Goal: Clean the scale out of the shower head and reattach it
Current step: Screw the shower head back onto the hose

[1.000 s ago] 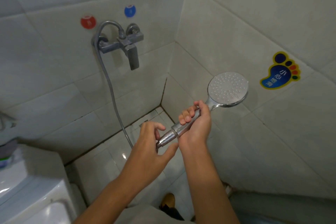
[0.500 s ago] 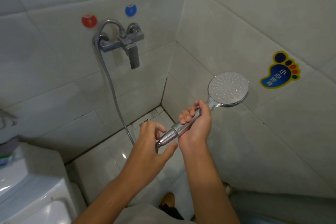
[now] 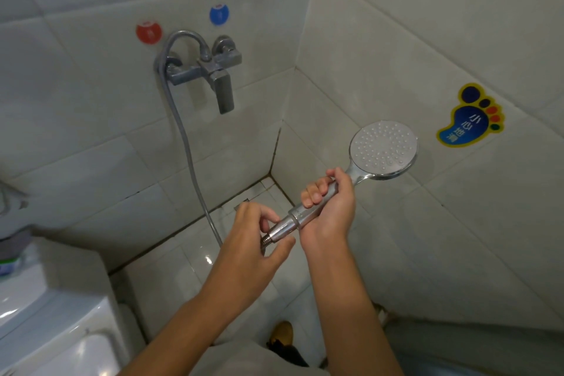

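A chrome shower head with a round nozzle face points toward me in the corner of the tiled stall. My right hand is wrapped around its handle. My left hand pinches the conical hose nut at the handle's lower end with thumb and fingers. The metal hose runs from there down past the floor and up to the wall mixer tap.
Red and blue round stickers sit above the tap. A blue foot-shaped sticker is on the right wall. A white toilet tank fills the lower left. A shoe stands on the wet floor tiles.
Both hands hold the same grips. My left fingers have shifted slightly around the hose nut; the shower head has barely moved.
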The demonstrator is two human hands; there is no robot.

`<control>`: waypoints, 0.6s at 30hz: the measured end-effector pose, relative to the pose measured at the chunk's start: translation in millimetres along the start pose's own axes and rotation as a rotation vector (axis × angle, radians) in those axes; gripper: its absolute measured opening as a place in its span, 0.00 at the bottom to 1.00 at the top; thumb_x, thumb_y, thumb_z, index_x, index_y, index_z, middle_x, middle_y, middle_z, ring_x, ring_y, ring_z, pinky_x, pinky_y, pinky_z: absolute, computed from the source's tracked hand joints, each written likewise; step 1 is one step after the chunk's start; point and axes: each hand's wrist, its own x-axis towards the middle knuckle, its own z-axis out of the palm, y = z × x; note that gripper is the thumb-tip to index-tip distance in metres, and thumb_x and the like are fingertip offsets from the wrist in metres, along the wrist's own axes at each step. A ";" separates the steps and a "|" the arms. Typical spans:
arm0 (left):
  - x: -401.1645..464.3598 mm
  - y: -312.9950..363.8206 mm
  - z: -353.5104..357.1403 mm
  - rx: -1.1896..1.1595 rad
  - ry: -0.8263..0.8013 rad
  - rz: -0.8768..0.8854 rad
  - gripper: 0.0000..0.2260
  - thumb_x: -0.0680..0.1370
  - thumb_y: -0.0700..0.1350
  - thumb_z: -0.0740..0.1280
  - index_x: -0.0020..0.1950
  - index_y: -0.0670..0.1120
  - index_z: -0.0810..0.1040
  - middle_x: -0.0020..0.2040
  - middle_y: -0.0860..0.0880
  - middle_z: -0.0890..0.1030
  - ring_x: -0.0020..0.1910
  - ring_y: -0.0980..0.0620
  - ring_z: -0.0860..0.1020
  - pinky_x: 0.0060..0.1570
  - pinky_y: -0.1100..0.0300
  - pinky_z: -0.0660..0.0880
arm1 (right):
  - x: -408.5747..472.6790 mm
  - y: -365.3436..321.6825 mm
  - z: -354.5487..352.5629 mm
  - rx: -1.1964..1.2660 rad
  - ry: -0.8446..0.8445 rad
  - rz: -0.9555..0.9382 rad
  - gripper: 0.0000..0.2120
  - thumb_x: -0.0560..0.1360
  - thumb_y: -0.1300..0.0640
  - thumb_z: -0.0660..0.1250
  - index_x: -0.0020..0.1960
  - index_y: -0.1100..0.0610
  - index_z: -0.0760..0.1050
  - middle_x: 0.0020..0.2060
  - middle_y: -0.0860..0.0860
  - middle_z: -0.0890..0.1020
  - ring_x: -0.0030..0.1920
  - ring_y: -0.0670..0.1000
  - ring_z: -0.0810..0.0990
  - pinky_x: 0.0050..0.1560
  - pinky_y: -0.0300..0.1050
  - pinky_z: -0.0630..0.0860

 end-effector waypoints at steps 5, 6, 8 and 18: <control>0.6 6.4 -0.1 0.040 -0.054 -0.004 0.11 0.78 0.58 0.55 0.46 0.56 0.74 0.43 0.54 0.69 0.43 0.59 0.72 0.38 0.68 0.69 | 0.8 1.3 0.9 -0.008 0.000 0.005 0.05 0.77 0.57 0.61 0.43 0.56 0.68 0.26 0.48 0.67 0.22 0.45 0.63 0.20 0.38 0.62; 1.7 6.5 0.0 0.037 -0.059 0.000 0.13 0.79 0.57 0.53 0.42 0.55 0.74 0.41 0.54 0.69 0.42 0.58 0.71 0.37 0.67 0.68 | 1.1 1.4 1.0 -0.005 0.001 0.007 0.05 0.77 0.57 0.61 0.43 0.56 0.68 0.26 0.48 0.67 0.22 0.45 0.63 0.20 0.38 0.62; 3.7 5.1 -1.2 0.063 -0.061 0.001 0.14 0.79 0.55 0.55 0.43 0.52 0.77 0.41 0.53 0.70 0.41 0.57 0.71 0.38 0.67 0.69 | 2.2 1.5 0.6 0.002 0.000 0.009 0.06 0.77 0.57 0.62 0.42 0.56 0.68 0.26 0.48 0.67 0.22 0.45 0.63 0.20 0.38 0.62; 5.9 -1.6 -0.3 0.028 -0.010 -0.015 0.13 0.72 0.54 0.71 0.52 0.56 0.71 0.47 0.55 0.69 0.40 0.58 0.72 0.36 0.69 0.71 | 7.6 0.6 -0.5 -0.005 0.013 0.002 0.06 0.77 0.56 0.62 0.43 0.56 0.69 0.26 0.48 0.67 0.23 0.46 0.63 0.21 0.38 0.63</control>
